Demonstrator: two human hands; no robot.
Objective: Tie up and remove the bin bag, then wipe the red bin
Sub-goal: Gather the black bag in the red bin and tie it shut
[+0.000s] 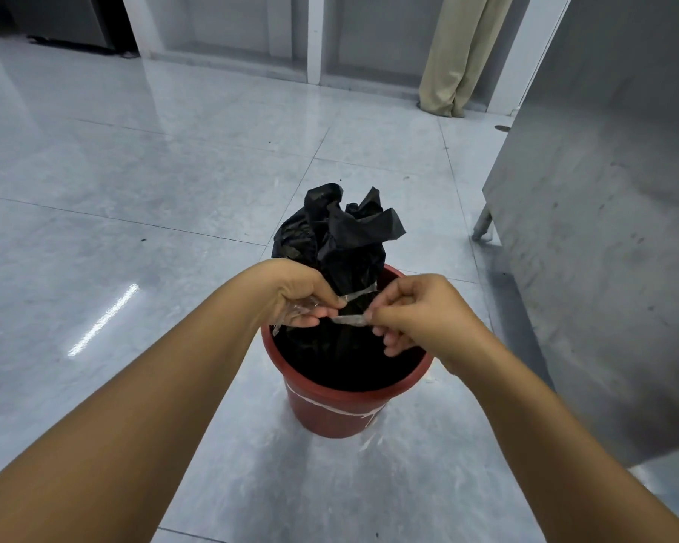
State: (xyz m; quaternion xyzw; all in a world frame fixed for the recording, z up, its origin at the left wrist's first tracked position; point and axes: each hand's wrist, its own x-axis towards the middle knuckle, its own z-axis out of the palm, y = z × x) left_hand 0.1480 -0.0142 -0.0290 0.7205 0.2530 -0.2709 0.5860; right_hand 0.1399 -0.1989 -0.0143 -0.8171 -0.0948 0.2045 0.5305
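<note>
We are standing over the red bin (340, 401) with the black bin bag (342, 244) gathered up inside it. Our left hand (296, 293) and right hand (416, 311) are each pinching an end of a clear strip (349, 319) just above the bin's rim, fingers closed.

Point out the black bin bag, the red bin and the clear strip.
black bin bag (345, 229): head view, gathered top.
red bin (330, 409): head view, near outer wall.
clear strip (349, 319): head view, stretch between both hands.
</note>
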